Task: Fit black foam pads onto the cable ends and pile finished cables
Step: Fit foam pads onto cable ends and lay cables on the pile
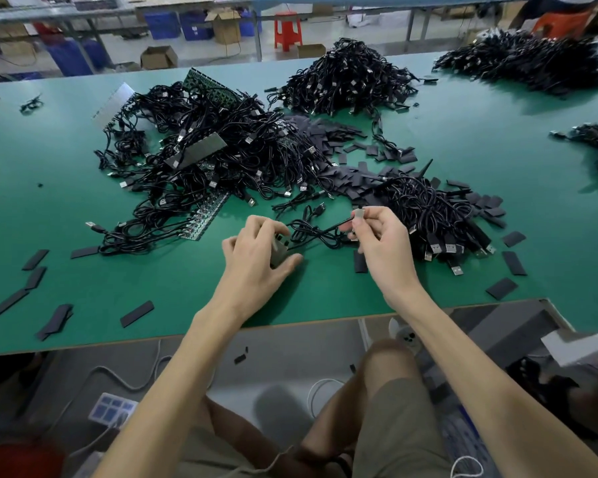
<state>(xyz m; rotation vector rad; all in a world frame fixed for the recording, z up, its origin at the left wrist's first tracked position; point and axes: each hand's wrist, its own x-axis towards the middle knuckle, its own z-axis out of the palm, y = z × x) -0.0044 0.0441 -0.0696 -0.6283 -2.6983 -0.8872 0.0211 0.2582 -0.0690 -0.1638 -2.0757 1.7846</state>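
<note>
We list, on the green counter (66,139):
- Left hand (259,248): low over the counter, fingers curled round a grey-black piece (279,250); we cannot tell what it is.
- Right hand (382,243): raised, pinching a metal USB plug (358,214).
- Black cable (313,232): runs from that plug to the left hand, looped between the two.
- Foam pad (360,262): flat, just below the right hand.
- Cable pile (439,215): just right of the right hand.
- Cable tangle (221,157): beyond the left hand.
- Loose pads (137,314): left of the left hand.
</note>
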